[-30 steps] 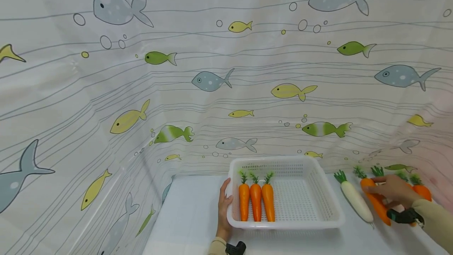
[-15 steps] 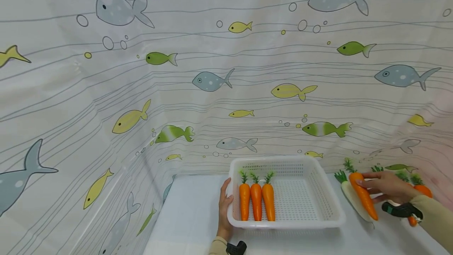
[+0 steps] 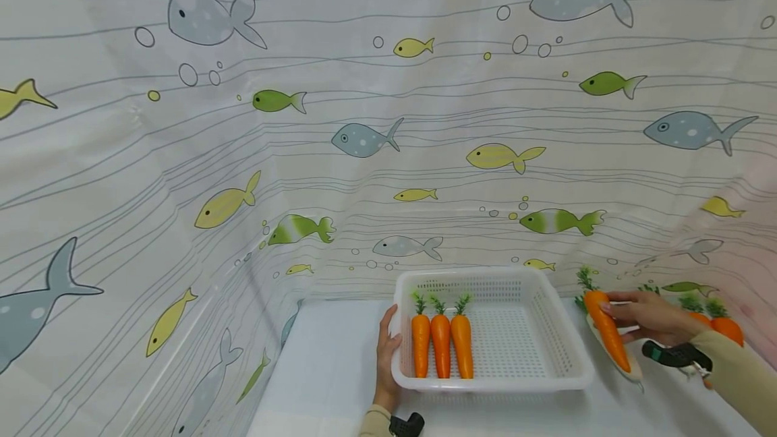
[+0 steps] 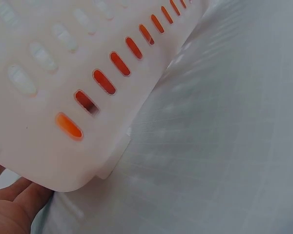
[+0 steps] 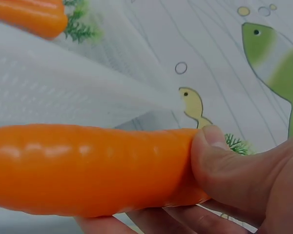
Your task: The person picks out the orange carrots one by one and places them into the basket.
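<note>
My right hand [image 3: 649,315] pinches an orange carrot [image 3: 607,329] with a green leafy top, right of the basket. In the right wrist view the thumb presses near the leafy end of the carrot [image 5: 97,168] and the fingers lie beneath it. A white radish [image 3: 632,371] on the table is partly covered by the carrot in the head view. My left hand [image 3: 386,359] holds the left side of a white plastic basket [image 3: 492,385], thumb at the rim. Inside it, three carrots [image 3: 441,346] lie side by side at the left, tops toward the back.
More orange vegetables [image 3: 727,331] with green tops lie at the far right, partly hidden by my right hand and sleeve. A fish-patterned sheet [image 3: 449,174] hangs behind the white table [image 3: 328,363] and along its left side.
My right hand has lifted the carrot from beside the radish and carried it left, over the radish toward the basket. My left hand has stayed on the basket.
</note>
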### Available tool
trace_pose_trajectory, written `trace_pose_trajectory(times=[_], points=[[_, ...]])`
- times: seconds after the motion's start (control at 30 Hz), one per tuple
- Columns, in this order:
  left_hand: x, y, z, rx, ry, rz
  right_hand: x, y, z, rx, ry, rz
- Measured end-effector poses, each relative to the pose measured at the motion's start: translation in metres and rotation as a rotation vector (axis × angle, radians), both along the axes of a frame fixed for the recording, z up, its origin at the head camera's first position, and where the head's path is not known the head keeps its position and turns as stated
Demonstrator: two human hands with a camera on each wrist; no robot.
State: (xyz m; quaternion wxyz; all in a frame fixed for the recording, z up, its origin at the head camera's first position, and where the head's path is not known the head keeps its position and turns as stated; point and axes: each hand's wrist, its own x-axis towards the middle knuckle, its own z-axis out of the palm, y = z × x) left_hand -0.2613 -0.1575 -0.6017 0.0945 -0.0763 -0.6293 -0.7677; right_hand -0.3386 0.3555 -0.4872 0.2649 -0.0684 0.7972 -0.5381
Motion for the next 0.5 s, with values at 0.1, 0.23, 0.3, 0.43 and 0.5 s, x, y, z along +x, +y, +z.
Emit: trace_pose_trajectory(times=[0.1,0.23,0.3,0.43,0.5], points=[[0.000,0.000,-0.001,-0.002,-0.002,0.000,-0.002,-0.005,0.002,-0.030,-0.003,0.012],[0.000,0.000,-0.001,0.007,-0.008,0.005,-0.004,-0.012,0.006,-0.079,-0.005,0.031],[0.000,0.000,-0.001,0.009,-0.009,0.005,-0.005,-0.016,0.009,-0.100,-0.007,0.043],[-0.001,-0.001,-0.001,0.000,-0.004,0.007,-0.008,-0.028,0.013,-0.122,-0.007,0.059],[-0.001,-0.001,-0.001,-0.011,0.003,0.010,-0.010,-0.034,0.014,-0.127,0.001,0.071]])
